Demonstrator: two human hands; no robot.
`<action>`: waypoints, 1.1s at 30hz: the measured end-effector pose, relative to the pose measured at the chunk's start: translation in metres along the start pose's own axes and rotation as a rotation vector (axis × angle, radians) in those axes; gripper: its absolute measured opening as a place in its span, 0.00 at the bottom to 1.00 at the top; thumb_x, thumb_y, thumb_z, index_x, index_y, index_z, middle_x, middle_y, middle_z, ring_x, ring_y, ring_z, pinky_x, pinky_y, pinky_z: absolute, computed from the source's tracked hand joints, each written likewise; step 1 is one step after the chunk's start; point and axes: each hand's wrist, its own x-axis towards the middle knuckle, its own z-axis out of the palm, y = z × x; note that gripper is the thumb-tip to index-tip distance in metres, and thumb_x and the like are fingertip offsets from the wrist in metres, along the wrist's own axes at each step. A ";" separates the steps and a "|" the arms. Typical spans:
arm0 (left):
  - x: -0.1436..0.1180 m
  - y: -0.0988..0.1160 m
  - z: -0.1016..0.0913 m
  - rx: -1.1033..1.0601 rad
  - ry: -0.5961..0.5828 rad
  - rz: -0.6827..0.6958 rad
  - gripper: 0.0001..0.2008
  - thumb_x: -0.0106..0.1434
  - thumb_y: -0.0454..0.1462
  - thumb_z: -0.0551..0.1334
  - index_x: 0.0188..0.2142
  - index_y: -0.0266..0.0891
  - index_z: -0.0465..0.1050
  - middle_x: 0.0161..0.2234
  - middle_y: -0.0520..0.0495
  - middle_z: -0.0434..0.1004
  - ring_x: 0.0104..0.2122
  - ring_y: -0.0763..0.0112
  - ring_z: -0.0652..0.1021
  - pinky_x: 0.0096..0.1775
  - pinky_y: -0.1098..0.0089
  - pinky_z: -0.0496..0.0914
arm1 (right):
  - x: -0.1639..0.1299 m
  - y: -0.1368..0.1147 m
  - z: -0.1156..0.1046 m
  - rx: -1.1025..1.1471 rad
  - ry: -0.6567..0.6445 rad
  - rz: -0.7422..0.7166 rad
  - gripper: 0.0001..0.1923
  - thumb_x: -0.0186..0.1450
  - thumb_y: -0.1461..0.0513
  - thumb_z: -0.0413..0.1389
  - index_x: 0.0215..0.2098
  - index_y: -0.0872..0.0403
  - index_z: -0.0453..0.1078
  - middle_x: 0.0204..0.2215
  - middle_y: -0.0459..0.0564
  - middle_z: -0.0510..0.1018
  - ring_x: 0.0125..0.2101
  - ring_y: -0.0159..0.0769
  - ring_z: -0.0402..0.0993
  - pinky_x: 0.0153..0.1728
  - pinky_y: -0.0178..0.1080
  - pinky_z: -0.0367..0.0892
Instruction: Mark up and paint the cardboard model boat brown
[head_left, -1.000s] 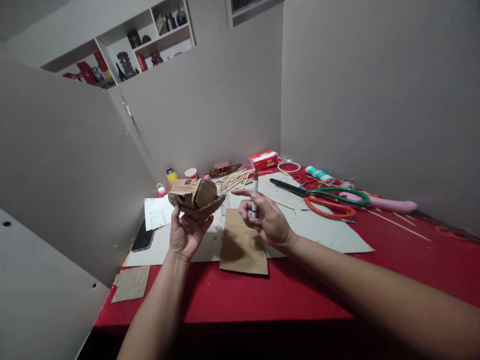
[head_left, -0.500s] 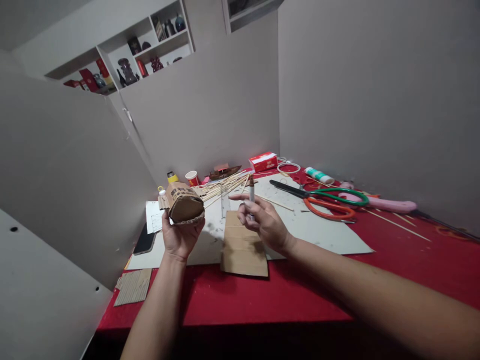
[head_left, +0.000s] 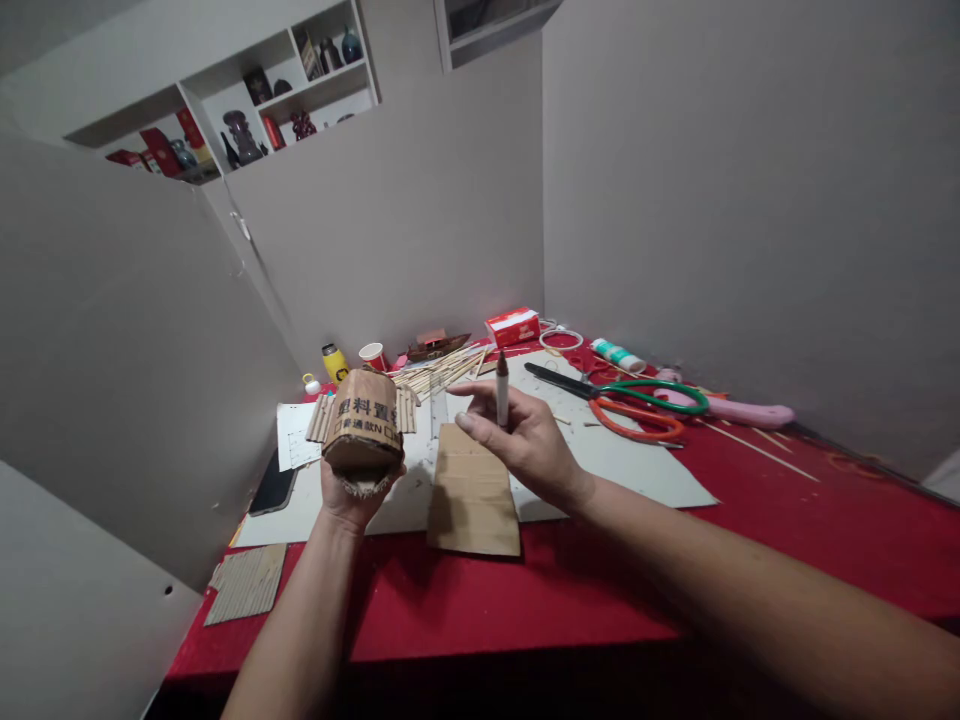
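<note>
Both hands are raised above the desk (head_left: 465, 610). Left hand (head_left: 352, 490) grips from below a cardboard model (head_left: 363, 428), rounded, brown, with printed characters and ribbed flaps at both sides. Right hand (head_left: 525, 440), just to its right, pinches an upright marker (head_left: 502, 390). Under them lies a flat cardboard piece (head_left: 472, 490) on white paper (head_left: 637, 460); scissors (head_left: 637, 400) lie far right, near the wall.

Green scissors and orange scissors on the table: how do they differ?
The green scissors lie on top, nearer the wall; the orange scissors lie beneath, nearer the person. The green pair's long dark blade shows, pointing left toward the pen in the right hand; the orange pair's blades are mostly hidden. Both lie flat, overlapping, on the red table.
</note>
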 end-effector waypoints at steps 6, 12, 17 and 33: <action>-0.004 -0.005 -0.003 0.029 -0.152 -0.058 0.17 0.63 0.44 0.57 0.45 0.39 0.77 0.36 0.37 0.82 0.32 0.51 0.81 0.31 0.51 0.78 | 0.017 -0.033 0.002 0.019 -0.123 0.029 0.12 0.65 0.55 0.58 0.36 0.54 0.78 0.17 0.38 0.57 0.20 0.26 0.51 0.21 0.34 0.49; -0.009 -0.009 -0.001 0.003 -0.227 -0.071 0.20 0.68 0.43 0.52 0.54 0.40 0.74 0.37 0.39 0.81 0.35 0.52 0.81 0.37 0.51 0.78 | 0.017 -0.048 0.014 0.188 -0.363 0.091 0.18 0.68 0.54 0.53 0.47 0.57 0.75 0.17 0.36 0.53 0.18 0.24 0.49 0.19 0.32 0.48; -0.011 -0.009 0.001 0.003 -0.260 -0.113 0.22 0.69 0.45 0.50 0.48 0.34 0.77 0.37 0.36 0.82 0.33 0.54 0.80 0.34 0.54 0.77 | 0.018 -0.051 0.020 0.145 -0.389 0.116 0.19 0.68 0.53 0.54 0.50 0.57 0.75 0.18 0.37 0.54 0.19 0.25 0.50 0.18 0.31 0.48; -0.003 -0.008 -0.007 -0.035 -0.228 -0.106 0.22 0.66 0.49 0.53 0.48 0.37 0.75 0.35 0.36 0.80 0.29 0.52 0.79 0.27 0.54 0.75 | 0.008 -0.047 0.008 0.050 -0.201 0.176 0.24 0.68 0.47 0.53 0.51 0.56 0.72 0.18 0.38 0.55 0.18 0.26 0.48 0.17 0.32 0.45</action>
